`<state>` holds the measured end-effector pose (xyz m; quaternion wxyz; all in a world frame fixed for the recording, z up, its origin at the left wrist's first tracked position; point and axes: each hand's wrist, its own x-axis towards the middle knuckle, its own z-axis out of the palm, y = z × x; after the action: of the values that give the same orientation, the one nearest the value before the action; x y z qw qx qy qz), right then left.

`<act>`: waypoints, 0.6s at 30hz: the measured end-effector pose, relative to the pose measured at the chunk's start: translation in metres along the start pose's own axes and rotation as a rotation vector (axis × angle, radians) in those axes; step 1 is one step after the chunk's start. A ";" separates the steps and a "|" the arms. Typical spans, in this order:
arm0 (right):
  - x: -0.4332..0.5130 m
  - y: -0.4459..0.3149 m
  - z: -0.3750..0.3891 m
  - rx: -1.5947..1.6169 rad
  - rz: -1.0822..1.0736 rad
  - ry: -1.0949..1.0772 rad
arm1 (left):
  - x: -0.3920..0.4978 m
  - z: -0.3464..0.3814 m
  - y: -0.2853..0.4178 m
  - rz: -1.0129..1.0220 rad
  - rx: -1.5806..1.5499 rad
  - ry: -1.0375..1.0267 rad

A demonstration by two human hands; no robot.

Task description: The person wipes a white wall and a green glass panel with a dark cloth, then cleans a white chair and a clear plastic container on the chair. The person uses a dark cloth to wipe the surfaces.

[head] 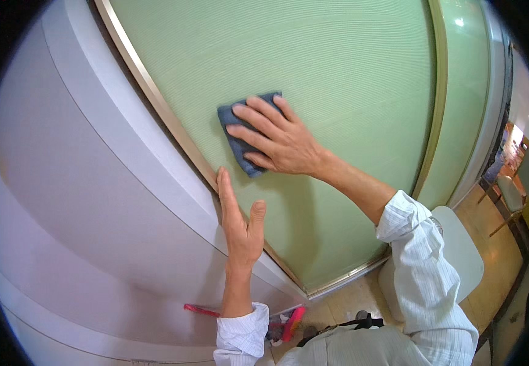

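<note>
My right hand (278, 137) lies spread on a folded blue cloth (240, 147), pressing it flat against a pale green ribbed panel (337, 82). Four fingers and the palm cover most of the cloth; its left and lower edges show. Below and to the left, my left hand (242, 224) rests against the panel's metal frame (154, 94). Its fingers point up along the frame, the thumb stands apart, and nothing is held in it.
A white wall (109, 219) runs along the left. Near the floor are a pink-red brush head (294, 324) and a red handle (200, 310). A white stool or bin (461, 256) stands at lower right on the tiled floor (495, 233). Farther right is a chair (510, 194).
</note>
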<state>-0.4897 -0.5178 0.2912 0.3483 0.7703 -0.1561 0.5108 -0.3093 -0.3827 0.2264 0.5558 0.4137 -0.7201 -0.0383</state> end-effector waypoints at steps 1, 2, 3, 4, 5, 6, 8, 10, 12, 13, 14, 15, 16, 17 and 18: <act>0.013 0.001 -0.005 -0.005 0.032 0.028 | 0.001 0.000 0.005 0.000 0.002 0.004; 0.026 0.001 -0.010 -0.009 0.063 0.056 | 0.002 0.000 0.010 -0.001 0.005 0.008; 0.033 0.004 -0.013 -0.017 0.103 0.077 | 0.009 0.002 0.016 0.046 0.006 0.000; 0.036 0.006 -0.014 -0.030 0.122 0.103 | 0.020 0.003 0.021 0.092 0.008 -0.007; 0.035 0.007 -0.014 -0.020 0.134 0.098 | 0.031 0.004 0.026 0.138 0.012 -0.012; 0.037 0.003 -0.009 0.007 0.150 0.107 | 0.042 -0.001 0.033 0.157 0.025 -0.015; 0.019 0.008 -0.005 -0.031 0.166 0.061 | 0.064 0.006 0.034 0.137 -0.023 -0.026; -0.007 0.017 -0.001 -0.030 0.168 0.030 | 0.081 0.011 0.037 0.132 -0.038 -0.057; -0.024 0.025 -0.001 -0.070 0.219 0.035 | 0.096 0.007 0.037 0.122 0.027 -0.098; -0.025 0.029 0.000 -0.077 0.305 0.057 | 0.104 0.006 0.040 0.117 0.059 -0.117; -0.026 0.034 0.000 -0.088 0.391 0.079 | 0.114 0.005 0.045 0.132 0.155 -0.164; -0.027 0.032 0.002 -0.085 0.479 0.104 | 0.118 0.004 0.043 0.161 0.235 -0.192; -0.027 0.031 0.006 -0.081 0.509 0.107 | 0.123 0.004 0.040 0.192 0.312 -0.221; -0.025 0.029 0.011 -0.066 0.550 0.132 | 0.129 0.005 0.037 0.226 0.387 -0.250; -0.024 0.030 0.009 -0.075 0.597 0.161 | 0.137 0.013 0.042 0.291 0.364 -0.272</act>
<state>-0.5119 -0.5475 0.2786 0.2225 0.6341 -0.3661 0.6438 -0.3492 -0.4479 0.3486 0.3701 0.3901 -0.8349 0.1171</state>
